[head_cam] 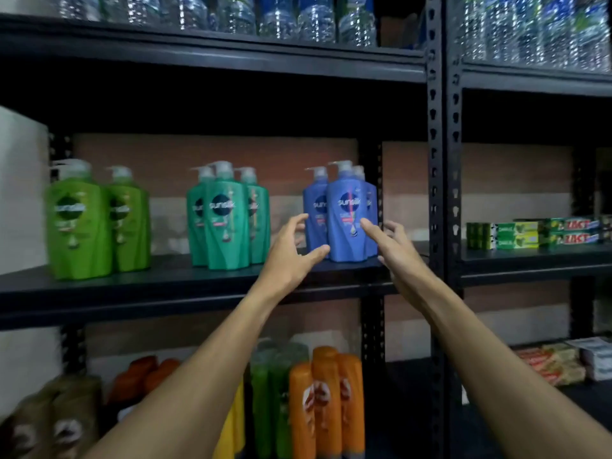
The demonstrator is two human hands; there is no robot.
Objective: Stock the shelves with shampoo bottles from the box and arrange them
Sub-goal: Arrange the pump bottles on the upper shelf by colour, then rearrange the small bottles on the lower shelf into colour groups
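Three blue pump shampoo bottles [347, 210] stand clustered on the middle black shelf [165, 286], near its right post. My left hand [291, 253] hovers just left of the front blue bottle with fingers spread. My right hand [394, 246] is at the cluster's right side, its index finger touching the front bottle's label. Neither hand grips anything. Left of them stand three teal pump bottles [225, 217] and two light green pump bottles [96, 220]. The box is not in view.
Water bottles [298, 18] fill the top shelf. Orange bottles [331, 402], green and brown ones stand on the shelf below. The right-hand rack holds toothpaste cartons [536, 233] and soap packs [559, 362]. A black upright post [440, 160] divides the racks.
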